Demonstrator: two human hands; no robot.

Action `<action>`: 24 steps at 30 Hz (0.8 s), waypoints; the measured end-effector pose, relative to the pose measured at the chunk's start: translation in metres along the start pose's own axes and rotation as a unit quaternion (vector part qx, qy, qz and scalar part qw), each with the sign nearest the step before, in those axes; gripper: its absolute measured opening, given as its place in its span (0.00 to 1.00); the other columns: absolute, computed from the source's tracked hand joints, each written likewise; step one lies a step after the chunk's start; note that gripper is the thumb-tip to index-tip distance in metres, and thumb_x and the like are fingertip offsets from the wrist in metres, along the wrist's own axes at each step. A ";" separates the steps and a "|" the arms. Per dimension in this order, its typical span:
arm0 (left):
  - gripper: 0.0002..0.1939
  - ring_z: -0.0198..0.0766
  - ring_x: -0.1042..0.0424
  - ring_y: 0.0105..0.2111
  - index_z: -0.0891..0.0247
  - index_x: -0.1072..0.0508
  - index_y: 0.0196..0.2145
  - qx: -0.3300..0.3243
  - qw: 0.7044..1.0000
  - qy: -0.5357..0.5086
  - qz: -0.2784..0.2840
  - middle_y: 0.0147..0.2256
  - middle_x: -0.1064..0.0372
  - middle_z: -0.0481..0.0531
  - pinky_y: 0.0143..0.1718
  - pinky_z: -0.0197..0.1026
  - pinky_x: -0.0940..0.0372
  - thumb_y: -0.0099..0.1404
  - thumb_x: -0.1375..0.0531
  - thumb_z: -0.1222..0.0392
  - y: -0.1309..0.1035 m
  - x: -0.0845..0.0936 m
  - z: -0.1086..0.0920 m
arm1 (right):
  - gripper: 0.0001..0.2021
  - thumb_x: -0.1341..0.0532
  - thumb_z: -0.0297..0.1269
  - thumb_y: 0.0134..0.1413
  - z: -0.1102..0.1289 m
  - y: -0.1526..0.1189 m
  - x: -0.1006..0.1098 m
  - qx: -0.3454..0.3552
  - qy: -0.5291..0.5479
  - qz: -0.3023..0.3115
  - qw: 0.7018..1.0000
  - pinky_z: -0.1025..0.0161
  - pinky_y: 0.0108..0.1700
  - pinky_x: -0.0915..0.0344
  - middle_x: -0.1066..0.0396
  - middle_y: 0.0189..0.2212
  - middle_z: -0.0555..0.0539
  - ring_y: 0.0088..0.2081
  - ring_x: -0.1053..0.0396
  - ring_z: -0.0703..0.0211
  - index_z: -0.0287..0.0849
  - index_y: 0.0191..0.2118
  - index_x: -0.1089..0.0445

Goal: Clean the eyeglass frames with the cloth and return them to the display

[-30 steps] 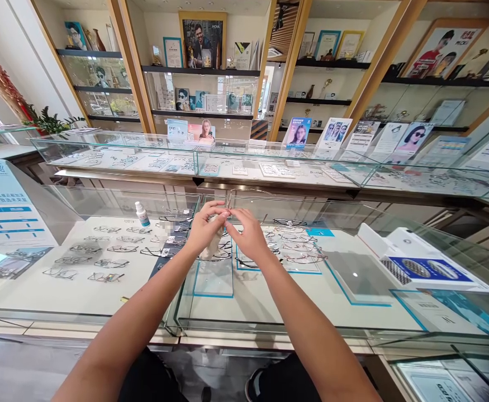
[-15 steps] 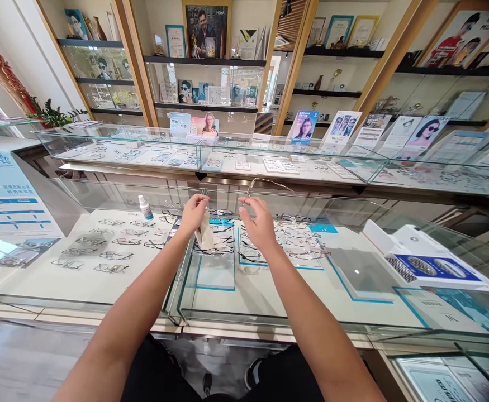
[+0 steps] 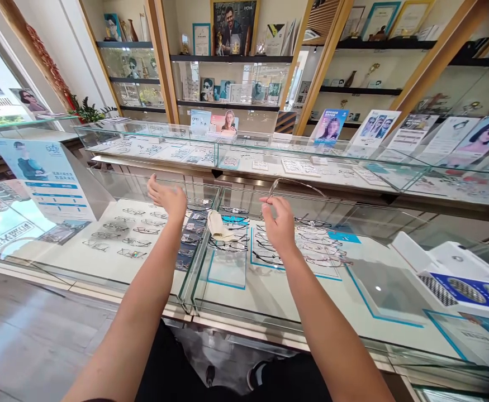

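While the right hand pinches the glasses — stretching rightward above it, upper centre — the left hand hangs loosely spread, farther off, left of the cloth.

cloth on front showcase | poster stand left | box right | rear showcase behind (shelves farther back)

Behind the back case we see shelves and, by its left end, a plant. On its top we spot a blue card; in front, toward its right, a white box.
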State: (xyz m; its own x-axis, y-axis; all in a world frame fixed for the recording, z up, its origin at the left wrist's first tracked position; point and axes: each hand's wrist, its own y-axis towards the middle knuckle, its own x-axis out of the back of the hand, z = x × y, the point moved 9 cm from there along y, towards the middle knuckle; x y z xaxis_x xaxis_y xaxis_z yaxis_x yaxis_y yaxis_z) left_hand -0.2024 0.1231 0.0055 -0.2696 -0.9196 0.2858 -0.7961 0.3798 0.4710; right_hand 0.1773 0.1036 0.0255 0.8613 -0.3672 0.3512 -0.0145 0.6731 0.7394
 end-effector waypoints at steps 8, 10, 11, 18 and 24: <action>0.24 0.56 0.30 0.64 0.62 0.29 0.65 0.179 0.981 0.050 0.056 0.65 0.32 0.63 0.64 0.64 0.32 0.74 0.34 0.56 0.032 -0.025 0.076 | 0.13 0.44 0.43 0.73 -0.003 0.000 0.008 0.001 0.001 -0.043 0.999 0.46 0.56 0.33 0.19 0.45 0.43 0.50 0.27 0.45 0.47 0.43 0.22; 0.23 0.50 0.24 0.58 0.62 0.27 0.63 0.207 0.974 0.051 0.078 0.61 0.28 0.60 0.58 0.58 0.25 0.76 0.34 0.50 0.032 -0.032 0.090 | 0.13 0.43 0.42 0.73 -0.002 0.000 0.009 0.004 0.003 -0.049 0.999 0.46 0.56 0.33 0.19 0.45 0.43 0.49 0.27 0.45 0.47 0.43 0.22; 0.23 0.49 0.23 0.56 0.62 0.26 0.62 0.218 0.971 0.050 0.090 0.60 0.27 0.60 0.56 0.56 0.24 0.76 0.34 0.49 0.032 -0.035 0.096 | 0.12 0.43 0.42 0.73 -0.002 0.000 0.009 0.005 0.003 -0.050 0.999 0.46 0.56 0.33 0.19 0.45 0.43 0.49 0.27 0.45 0.47 0.43 0.22; 0.23 0.50 0.23 0.56 0.61 0.26 0.62 0.219 0.968 0.008 0.124 0.60 0.27 0.60 0.55 0.55 0.24 0.75 0.33 0.51 0.030 -0.048 0.105 | 0.12 0.44 0.42 0.73 -0.002 -0.001 0.009 0.010 0.000 -0.052 0.999 0.46 0.56 0.33 0.19 0.45 0.44 0.49 0.27 0.45 0.48 0.42 0.23; 0.23 0.58 0.33 0.66 0.64 0.33 0.67 0.122 0.989 -0.035 0.070 0.66 0.35 0.68 0.66 0.65 0.35 0.77 0.40 0.61 0.028 -0.031 0.068 | 0.12 0.44 0.42 0.73 -0.002 -0.002 0.010 0.006 -0.003 -0.060 0.998 0.47 0.55 0.32 0.19 0.45 0.43 0.49 0.26 0.45 0.48 0.42 0.23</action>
State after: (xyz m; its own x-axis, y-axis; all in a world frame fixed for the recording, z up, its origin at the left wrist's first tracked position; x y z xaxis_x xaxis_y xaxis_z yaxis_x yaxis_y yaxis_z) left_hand -0.2535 0.1551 -0.0470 -0.4163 -0.8680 0.2707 -0.8535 0.4757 0.2128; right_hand 0.1871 0.0998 0.0264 0.8545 -0.4486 0.2620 0.0837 0.6166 0.7828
